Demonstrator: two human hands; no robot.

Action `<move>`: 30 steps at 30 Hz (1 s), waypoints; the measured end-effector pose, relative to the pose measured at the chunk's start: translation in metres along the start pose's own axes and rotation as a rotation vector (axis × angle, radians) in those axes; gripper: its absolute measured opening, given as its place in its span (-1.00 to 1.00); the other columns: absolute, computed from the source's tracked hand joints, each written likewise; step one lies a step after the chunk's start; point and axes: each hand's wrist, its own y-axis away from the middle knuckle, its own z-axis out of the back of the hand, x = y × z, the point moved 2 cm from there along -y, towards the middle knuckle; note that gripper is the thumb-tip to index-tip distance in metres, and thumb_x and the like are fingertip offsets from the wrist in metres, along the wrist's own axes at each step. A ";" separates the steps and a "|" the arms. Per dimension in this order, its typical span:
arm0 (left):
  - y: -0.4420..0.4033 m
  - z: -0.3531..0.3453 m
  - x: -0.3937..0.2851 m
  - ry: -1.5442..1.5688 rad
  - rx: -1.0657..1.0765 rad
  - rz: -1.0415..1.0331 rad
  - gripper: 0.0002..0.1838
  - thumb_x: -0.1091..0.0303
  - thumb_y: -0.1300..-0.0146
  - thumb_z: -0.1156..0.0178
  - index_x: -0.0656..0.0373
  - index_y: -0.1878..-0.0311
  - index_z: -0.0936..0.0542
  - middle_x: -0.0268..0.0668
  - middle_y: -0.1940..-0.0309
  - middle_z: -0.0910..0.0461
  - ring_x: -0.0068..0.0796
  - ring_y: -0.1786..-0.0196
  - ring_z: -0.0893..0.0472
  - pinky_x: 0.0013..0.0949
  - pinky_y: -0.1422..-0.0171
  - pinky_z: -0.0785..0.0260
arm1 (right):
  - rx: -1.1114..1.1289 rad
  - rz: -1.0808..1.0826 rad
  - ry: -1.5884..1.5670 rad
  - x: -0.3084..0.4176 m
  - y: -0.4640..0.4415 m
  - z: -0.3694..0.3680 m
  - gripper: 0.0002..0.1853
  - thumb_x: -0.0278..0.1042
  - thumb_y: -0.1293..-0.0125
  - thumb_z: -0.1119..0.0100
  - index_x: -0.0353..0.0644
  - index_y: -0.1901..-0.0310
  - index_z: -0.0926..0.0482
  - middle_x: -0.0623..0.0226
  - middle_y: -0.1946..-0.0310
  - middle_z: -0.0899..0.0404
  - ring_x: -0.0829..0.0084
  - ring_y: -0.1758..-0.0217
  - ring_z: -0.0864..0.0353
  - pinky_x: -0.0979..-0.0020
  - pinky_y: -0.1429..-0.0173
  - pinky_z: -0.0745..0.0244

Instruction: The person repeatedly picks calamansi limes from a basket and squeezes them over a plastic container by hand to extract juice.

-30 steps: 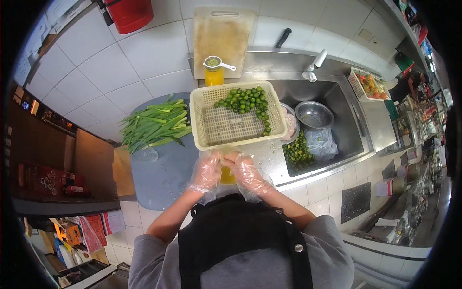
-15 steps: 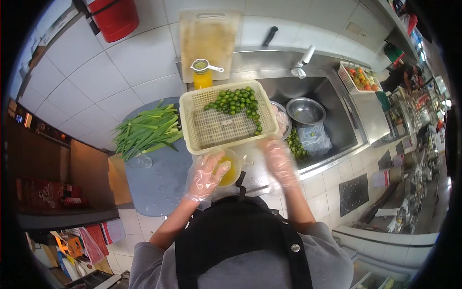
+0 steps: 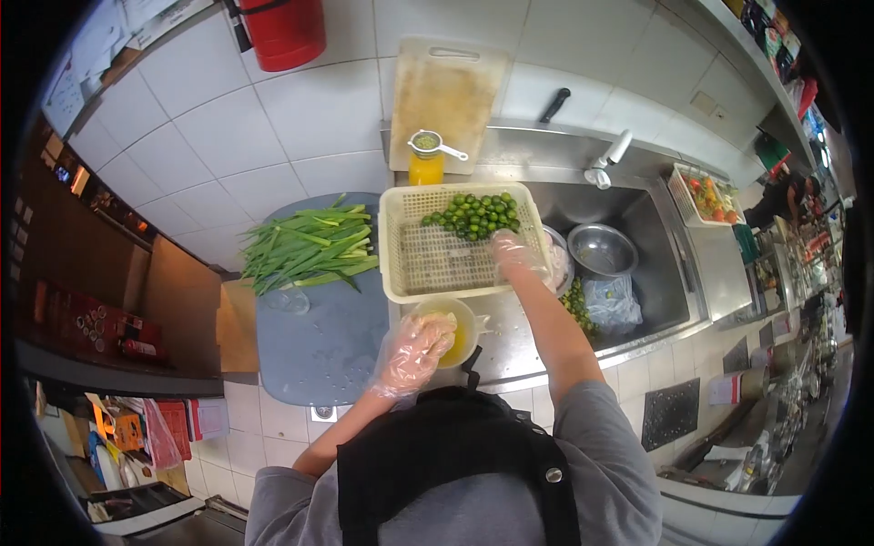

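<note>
My left hand, in a clear plastic glove, is over the left side of a bowl of yellow liquid. Its fingers are curled together; whatever they hold, if anything, is hidden. My right hand, gloved too, reaches into the right side of a cream plastic basket. Its fingers are bent in beside the pile of small green limes, and I cannot see what lies inside them. The limes are heaped at the basket's back right.
Long green leaves lie on a grey-blue surface at left. Behind the basket stand a jar of orange liquid with a strainer on it and a cutting board. The sink holds a metal bowl and cut limes.
My right hand has moved from the counter in front of the basket up to the limes. My left hand's fingers, spread before, are now curled over the bowl. The limes are bunched closer together.
</note>
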 end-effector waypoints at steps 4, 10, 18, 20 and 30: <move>0.003 0.009 0.006 0.133 -0.045 0.126 -0.80 0.40 -0.31 -0.28 0.16 0.03 -0.66 -0.16 0.00 -0.67 -0.07 -0.05 -0.62 -0.12 -0.13 -0.45 | 0.201 -0.091 -0.151 0.013 0.003 0.024 -0.50 -0.05 -0.35 -0.19 -0.28 -0.15 -0.59 -0.03 -0.05 -0.62 0.12 0.04 -0.70 0.12 -0.10 -0.58; -0.009 0.011 0.009 0.085 -0.170 0.236 -0.75 0.41 -0.31 -0.27 0.15 -0.05 -0.66 -0.13 0.01 -0.67 -0.11 -0.03 -0.64 -0.17 -0.16 -0.48 | 0.349 0.155 -1.340 0.060 0.113 0.128 -0.56 -0.11 -0.34 -0.32 -0.35 -0.04 -0.66 0.30 0.13 -0.71 0.52 0.07 -0.65 0.51 -0.13 -0.51; -0.022 -0.001 0.015 0.290 -0.081 0.236 -0.62 0.44 -0.24 -0.32 0.16 -0.14 -0.63 -0.12 -0.03 -0.65 -0.09 -0.06 -0.63 -0.19 -0.19 -0.47 | 0.563 0.093 -1.652 0.080 0.174 0.110 -0.84 -0.33 -0.40 -0.23 -0.26 0.19 -0.66 0.47 0.31 -0.62 0.63 0.22 -0.50 0.54 0.07 -0.41; -0.021 -0.002 0.015 0.284 -0.061 0.203 -0.63 0.45 -0.23 -0.32 0.16 -0.13 -0.63 -0.12 -0.03 -0.64 -0.10 -0.05 -0.64 -0.19 -0.17 -0.47 | 0.535 0.026 -1.788 0.082 0.181 0.108 -0.77 -0.29 -0.40 -0.26 -0.32 0.10 -0.65 0.41 0.25 -0.64 0.59 0.19 -0.55 0.54 0.03 -0.44; -0.007 -0.008 0.021 0.297 0.076 0.391 -0.62 0.46 -0.23 -0.34 0.17 -0.13 -0.58 -0.14 0.05 -0.62 -0.18 -0.01 -0.64 -0.25 -0.10 -0.50 | 0.330 0.017 -1.434 0.094 0.200 0.121 -0.63 -0.04 -0.36 -0.28 -0.27 0.23 -0.69 0.42 0.41 -0.63 0.61 0.34 -0.52 0.50 0.16 -0.43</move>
